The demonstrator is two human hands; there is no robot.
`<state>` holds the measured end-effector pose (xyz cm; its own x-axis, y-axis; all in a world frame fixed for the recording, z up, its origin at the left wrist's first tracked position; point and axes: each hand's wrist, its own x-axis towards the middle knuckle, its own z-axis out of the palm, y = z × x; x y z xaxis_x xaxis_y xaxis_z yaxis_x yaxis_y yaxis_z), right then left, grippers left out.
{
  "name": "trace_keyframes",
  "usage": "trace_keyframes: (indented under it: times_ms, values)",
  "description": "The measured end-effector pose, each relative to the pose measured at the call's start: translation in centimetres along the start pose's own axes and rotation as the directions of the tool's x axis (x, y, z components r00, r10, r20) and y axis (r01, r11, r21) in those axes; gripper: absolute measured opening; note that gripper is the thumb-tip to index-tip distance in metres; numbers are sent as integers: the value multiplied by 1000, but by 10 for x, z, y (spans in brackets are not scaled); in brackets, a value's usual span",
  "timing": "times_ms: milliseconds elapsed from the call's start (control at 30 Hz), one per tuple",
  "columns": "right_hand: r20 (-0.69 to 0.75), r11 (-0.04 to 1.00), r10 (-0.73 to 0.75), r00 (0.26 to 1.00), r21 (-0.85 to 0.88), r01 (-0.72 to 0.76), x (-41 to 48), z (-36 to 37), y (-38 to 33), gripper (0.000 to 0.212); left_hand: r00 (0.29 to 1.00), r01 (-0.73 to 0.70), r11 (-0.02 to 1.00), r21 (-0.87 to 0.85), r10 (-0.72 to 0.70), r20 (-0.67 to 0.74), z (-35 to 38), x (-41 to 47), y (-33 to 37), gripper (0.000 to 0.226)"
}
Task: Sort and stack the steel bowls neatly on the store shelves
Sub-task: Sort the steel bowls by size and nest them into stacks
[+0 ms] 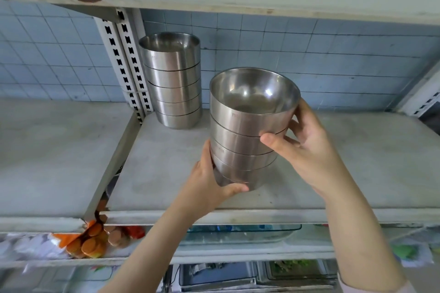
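— On the grey shelf [357, 162], in front of the blue tiled wall [333, 54], what is already in place?

— One standing stack [175, 83] of steel bowls, five or so, nested mouth up. It sits at the far left of this bay, just beside the slotted post [126, 62].

— And the bowls being handled?

— A held stack [247, 140] of about as many bowls, seemingly the same size. It is near the front edge, to the right of the standing stack and nearer than it, with a gap between the two. Its long axis runs up and down but leans, with the top tipped right and away. Whether its bottom touches the board I cannot tell.

— The grip?

— Both hands are clamped on it. The left hand [209, 185] cups the lowest bowls from the left, with the left thumb [235, 189] curled round the base. The right hand [309, 150] wraps the upper bowls from the right, with the right thumb [271, 140] across the near side and the fingers behind.

— So what does the next move turn on?

— As I judge it, the spot to aim for lies far and left of the grip, next to the standing stack. The left hand is nearer that spot, so it would lead while the right hand steadies the top. The lean wants righting before release, or the upper bowls may slide.
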<state>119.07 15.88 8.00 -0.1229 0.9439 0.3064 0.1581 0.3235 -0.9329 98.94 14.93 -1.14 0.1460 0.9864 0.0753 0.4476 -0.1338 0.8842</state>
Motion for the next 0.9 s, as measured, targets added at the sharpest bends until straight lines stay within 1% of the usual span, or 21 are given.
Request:
trace_keyframes:
  times_ms: [67, 200, 367, 433, 567, 733, 900]
  values:
    - [3, 1000, -10, 1000, 5, 10, 8, 0, 5, 90, 1000, -6, 1000, 25, 6, -4, -1, 10, 0, 124]
    - [-5, 999, -25, 1000, 46, 25, 26, -2, 12, 86, 1000, -30, 997, 66, 30, -2, -4, 34, -2, 134]
    - [10, 999, -30, 1000, 36, 30, 56, -6, 21, 79, 1000, 7, 996, 91, -8, 10, -5, 63, -7, 140]
    - [5, 1000, -26, 1000, 3, 26, 70, -9, 26, 80, 1000, 16, 998, 68, -17, 16, -5, 75, -9, 137]
    - [2, 1000, -4, 1000, -29, 4, 97, -13, 38, 93, 1000, 16, 1000, -5, -16, 3, -4, 97, -10, 121]
    - [45, 999, 0, 999, -34, 1, 128, -16, 49, 96, 1000, 27, 999, -29, -27, -15, -3, 122, -13, 124]
    - [110, 999, 12, 994, -41, -8, 152, -23, 58, 98, 994, 88, 995, -35, -90, -54, 4, 143, -18, 123]
